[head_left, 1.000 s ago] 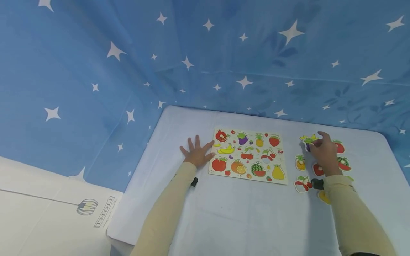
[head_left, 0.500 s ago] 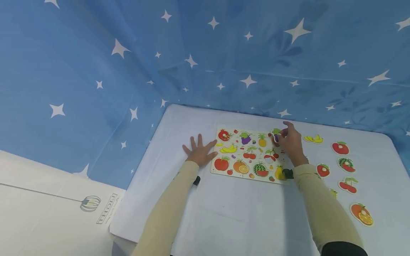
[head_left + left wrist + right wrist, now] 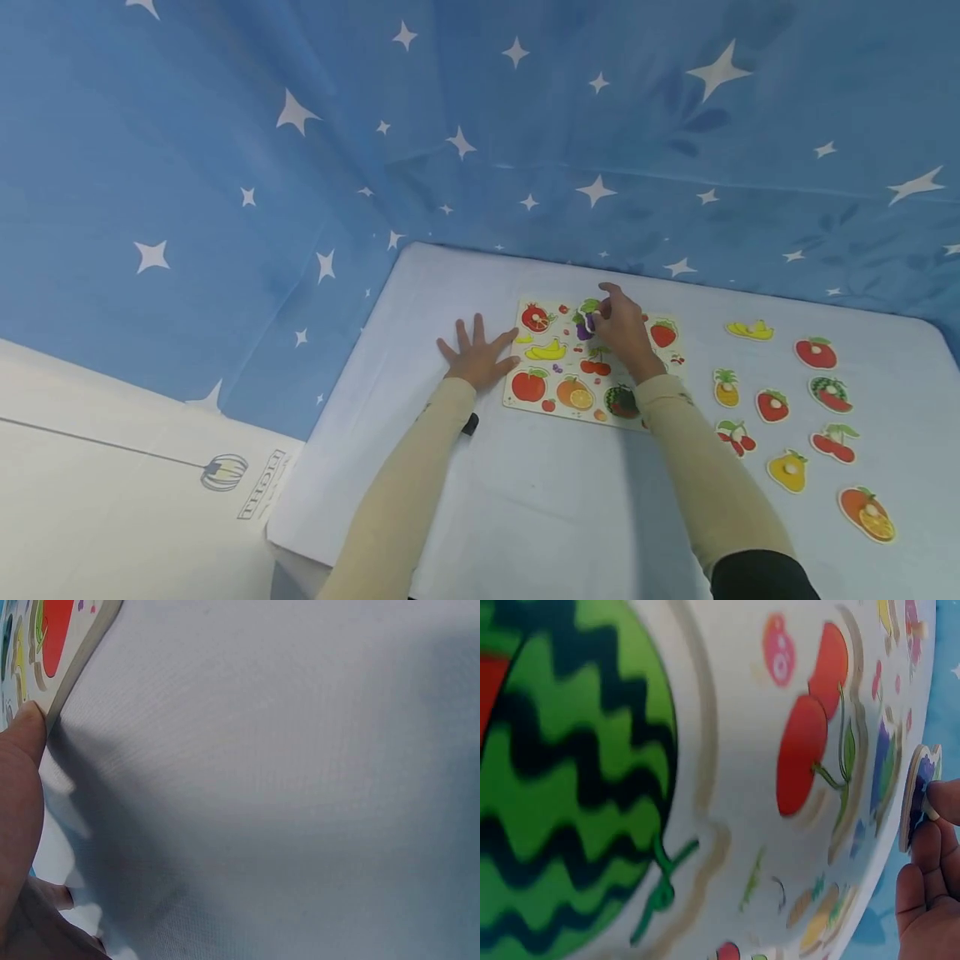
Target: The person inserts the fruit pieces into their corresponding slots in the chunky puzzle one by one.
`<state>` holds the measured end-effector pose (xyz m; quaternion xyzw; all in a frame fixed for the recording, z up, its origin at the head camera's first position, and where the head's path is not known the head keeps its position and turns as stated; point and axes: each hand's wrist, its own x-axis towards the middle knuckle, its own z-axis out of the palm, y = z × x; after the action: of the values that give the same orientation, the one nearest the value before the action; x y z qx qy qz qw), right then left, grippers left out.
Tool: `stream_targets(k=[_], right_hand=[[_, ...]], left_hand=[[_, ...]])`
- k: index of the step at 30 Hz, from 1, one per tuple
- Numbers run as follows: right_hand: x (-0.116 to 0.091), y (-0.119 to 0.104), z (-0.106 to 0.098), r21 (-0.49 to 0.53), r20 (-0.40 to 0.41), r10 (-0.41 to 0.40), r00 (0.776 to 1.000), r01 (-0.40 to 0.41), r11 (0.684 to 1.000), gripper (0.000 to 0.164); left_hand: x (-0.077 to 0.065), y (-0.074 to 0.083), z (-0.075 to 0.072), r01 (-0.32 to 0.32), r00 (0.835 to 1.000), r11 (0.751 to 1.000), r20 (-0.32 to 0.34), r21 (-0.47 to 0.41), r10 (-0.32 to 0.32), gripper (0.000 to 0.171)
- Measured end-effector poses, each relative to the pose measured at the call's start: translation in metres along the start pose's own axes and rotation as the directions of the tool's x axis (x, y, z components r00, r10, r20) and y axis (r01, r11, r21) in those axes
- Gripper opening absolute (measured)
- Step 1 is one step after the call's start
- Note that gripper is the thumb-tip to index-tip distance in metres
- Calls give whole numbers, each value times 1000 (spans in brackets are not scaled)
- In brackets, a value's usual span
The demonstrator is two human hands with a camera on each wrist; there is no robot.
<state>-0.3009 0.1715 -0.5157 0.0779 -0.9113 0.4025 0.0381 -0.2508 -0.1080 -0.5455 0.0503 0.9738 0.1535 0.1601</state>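
The fruit puzzle board (image 3: 512, 399) lies flat on the white table. My left hand (image 3: 476, 361) rests at its left edge with fingers spread; in the left wrist view the thumb (image 3: 28, 727) touches the board's edge. Between the thumb and fingers of my right hand (image 3: 626, 335) is the grape puzzle piece (image 3: 919, 796), pinched by its knob. In the right wrist view that piece stands tilted above the board, near the printed grapes (image 3: 881, 761). The right hand and sleeve cover part of the board's right half.
Several loose knobbed pieces lie right of the board, among them bananas (image 3: 750, 331), an apple (image 3: 806, 353), a pineapple (image 3: 725, 397), a pear (image 3: 783, 481) and an orange (image 3: 855, 502). A blue star-patterned curtain (image 3: 465, 200) hangs behind the table (image 3: 525, 517).
My right hand has carried the grape piece leftward from the loose pieces to above the board's upper middle. The left hand has stayed at the board's left edge.
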Motion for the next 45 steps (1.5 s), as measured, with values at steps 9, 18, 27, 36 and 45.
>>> stream_targets(k=[9,18,27,36,45], right_hand=[[-4,6,15,-47,65,11,998,-8,999,55],[-1,1,22,-77,64,35,997,-30,997,51],[-1,2,19,-154,25,-11,1000,15,988,64],[-8,27,-10,-215,36,0,999,7,977,97],[-34,51,-67,-214,21,80,997,-74,974,96]], left_hand=[[-3,4,-2,1,1000,1000,27,4,-1,69],[-4,5,-6,5,1000,1000,18,9,-5,69],[-7,10,-12,5,1000,1000,22,7,-6,69],[-3,6,0,10,1000,1000,24,-23,-9,70],[-9,11,-8,14,999,1000,33,-18,-13,71]])
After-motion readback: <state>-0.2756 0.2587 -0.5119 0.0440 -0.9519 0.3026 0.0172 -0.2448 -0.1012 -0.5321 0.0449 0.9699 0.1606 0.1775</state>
